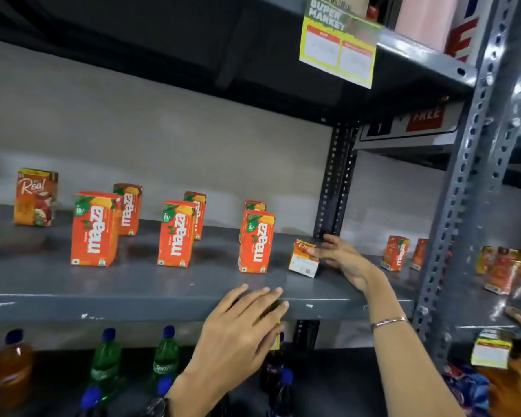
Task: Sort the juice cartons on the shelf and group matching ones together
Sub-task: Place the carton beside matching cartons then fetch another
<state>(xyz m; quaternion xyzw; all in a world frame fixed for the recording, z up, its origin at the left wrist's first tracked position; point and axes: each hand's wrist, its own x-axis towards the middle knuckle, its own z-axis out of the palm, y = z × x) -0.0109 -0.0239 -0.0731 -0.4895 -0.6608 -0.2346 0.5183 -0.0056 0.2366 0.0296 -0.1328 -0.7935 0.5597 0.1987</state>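
Your right hand (340,260), fingers spread, touches a small tilted carton (304,258) at about 3 o'clock on the grey shelf (133,305); its label is too blurred to read. Your left hand (238,332) hovers open at the shelf's front edge, empty. At 9 o'clock stand Maaza cartons (94,228) in pairs, each partly hiding the one behind, and a Real carton (35,197). Bottles (166,353) below are blurred.

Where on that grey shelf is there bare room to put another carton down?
Bare: the shelf front strip before the Maaza cartons, and between the Real carton and them. Crowded: the right end, where the right hand meets the small carton.
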